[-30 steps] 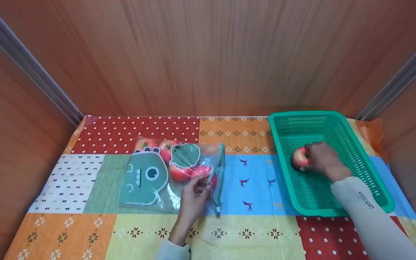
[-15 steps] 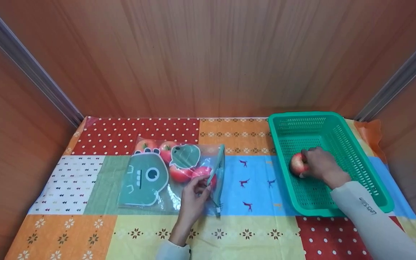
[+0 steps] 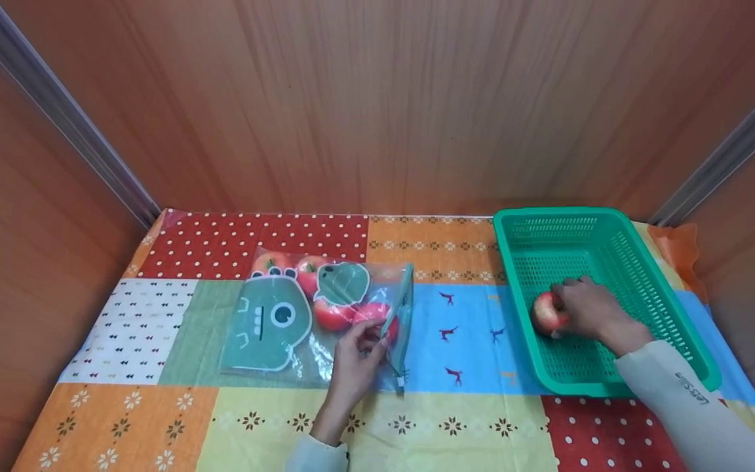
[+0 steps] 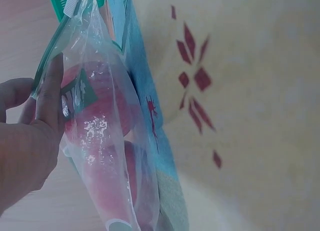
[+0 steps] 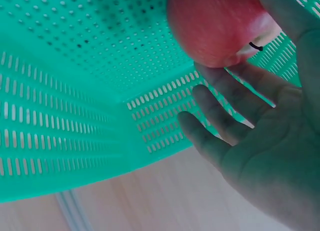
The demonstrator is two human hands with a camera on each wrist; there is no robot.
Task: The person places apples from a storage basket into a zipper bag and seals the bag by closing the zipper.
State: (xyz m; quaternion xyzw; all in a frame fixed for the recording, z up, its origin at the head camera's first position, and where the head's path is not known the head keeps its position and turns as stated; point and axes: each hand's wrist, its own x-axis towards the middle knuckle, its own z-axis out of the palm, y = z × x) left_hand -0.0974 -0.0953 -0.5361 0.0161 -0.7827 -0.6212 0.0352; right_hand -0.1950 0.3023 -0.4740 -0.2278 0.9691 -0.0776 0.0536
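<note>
A clear zip bag with a green monster print lies flat, several red apples inside it. My left hand pinches the upper edge of its mouth, at the right end, between thumb and fingers. In the left wrist view the white zip slider sits at one end of the green zip strip. Over in the green basket, a single apple is gripped by my right hand. The right wrist view has the thumb on one side of this apple and fingertips under its stem end.
A patchwork-print cloth covers the table. Wooden panels enclose the back and both sides. Beyond the basket's right rim lies an orange piece, partly hidden. Blue cloth separates bag and basket.
My right hand and the apple have moved a little toward the near side within the basket. The left hand keeps its pinch on the bag. The whole head view has shifted slightly.
</note>
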